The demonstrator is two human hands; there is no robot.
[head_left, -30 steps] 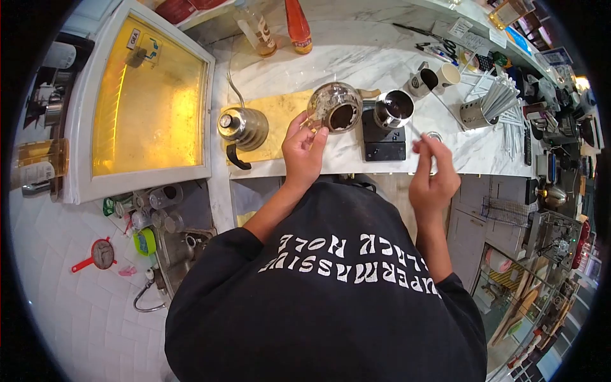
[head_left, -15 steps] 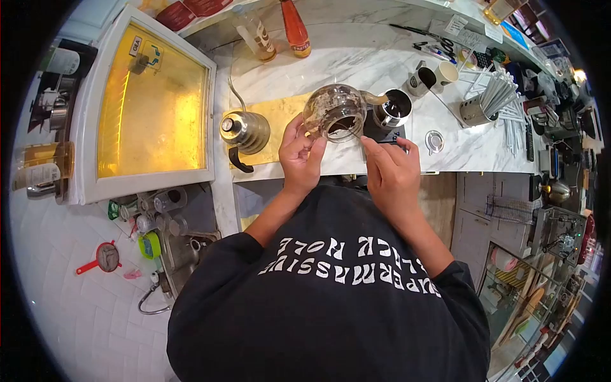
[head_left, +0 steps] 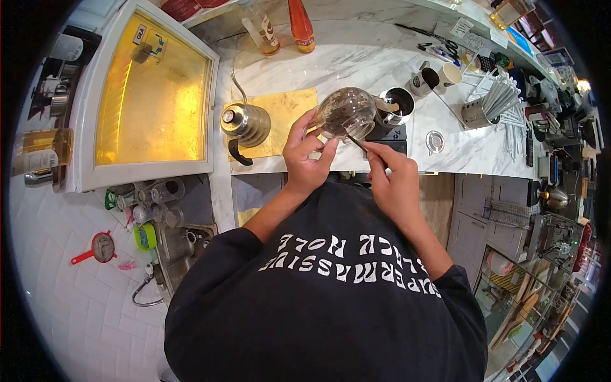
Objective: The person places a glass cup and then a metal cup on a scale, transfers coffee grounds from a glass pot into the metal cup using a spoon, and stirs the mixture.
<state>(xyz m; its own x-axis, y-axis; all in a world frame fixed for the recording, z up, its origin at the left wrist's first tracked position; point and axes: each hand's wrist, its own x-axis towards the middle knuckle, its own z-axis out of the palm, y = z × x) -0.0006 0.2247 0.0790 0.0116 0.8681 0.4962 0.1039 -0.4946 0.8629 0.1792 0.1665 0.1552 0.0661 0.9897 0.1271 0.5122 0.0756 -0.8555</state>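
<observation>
A round glass vessel (head_left: 347,109) with dark residue inside is tilted over the counter, its mouth turned toward my right side. My left hand (head_left: 308,156) has its fingers wrapped round the vessel's left and lower part. Pinched in my right hand (head_left: 391,175) is a thin dark stick (head_left: 357,143), whose far end reaches the vessel's mouth. Just behind my right hand, a metal cup (head_left: 396,106) with dark contents stands by a black scale (head_left: 389,135). A steel gooseneck kettle (head_left: 249,124) rests on a yellow cloth (head_left: 286,108) to the left.
A red bottle (head_left: 301,25) and a clear bottle (head_left: 259,28) stand at the back. To the right are mugs (head_left: 425,81), a round metal strainer (head_left: 435,142) and a holder of straws (head_left: 474,114). A glass-door cabinet (head_left: 153,95) borders the left.
The glass vessel has shifted slightly right and turned, its mouth now facing more toward my right hand. The stick shows more clearly between my right fingers and the mouth.
</observation>
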